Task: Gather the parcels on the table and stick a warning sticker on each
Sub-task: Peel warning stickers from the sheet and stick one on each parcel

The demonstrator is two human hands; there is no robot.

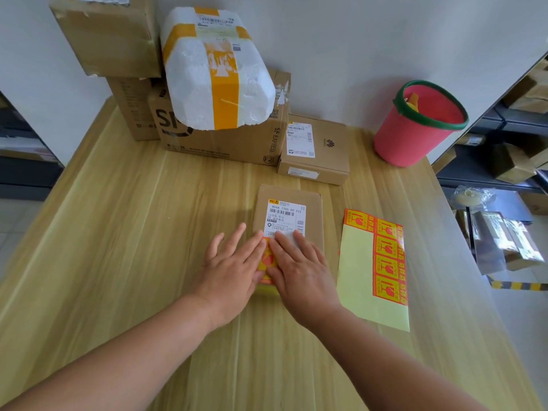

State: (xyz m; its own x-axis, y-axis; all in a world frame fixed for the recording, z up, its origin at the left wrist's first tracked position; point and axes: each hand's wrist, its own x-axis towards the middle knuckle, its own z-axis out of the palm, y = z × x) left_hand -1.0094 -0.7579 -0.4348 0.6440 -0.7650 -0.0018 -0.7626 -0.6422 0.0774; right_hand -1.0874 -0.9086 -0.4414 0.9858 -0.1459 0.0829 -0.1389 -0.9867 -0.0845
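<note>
A flat brown cardboard parcel with a white shipping label lies in the middle of the wooden table. An orange and yellow warning sticker sits on the parcel's near end. My left hand and my right hand lie side by side on it, fingers straight, pressing the sticker flat and covering most of it. To the right lies the yellow backing sheet with several warning stickers along its top and right edge.
At the back stand an SF Express carton, a white foam box with orange tape on top of it, two brown cartons at the left, and a small brown box. A pink bin stands at the back right. Shelves flank the table.
</note>
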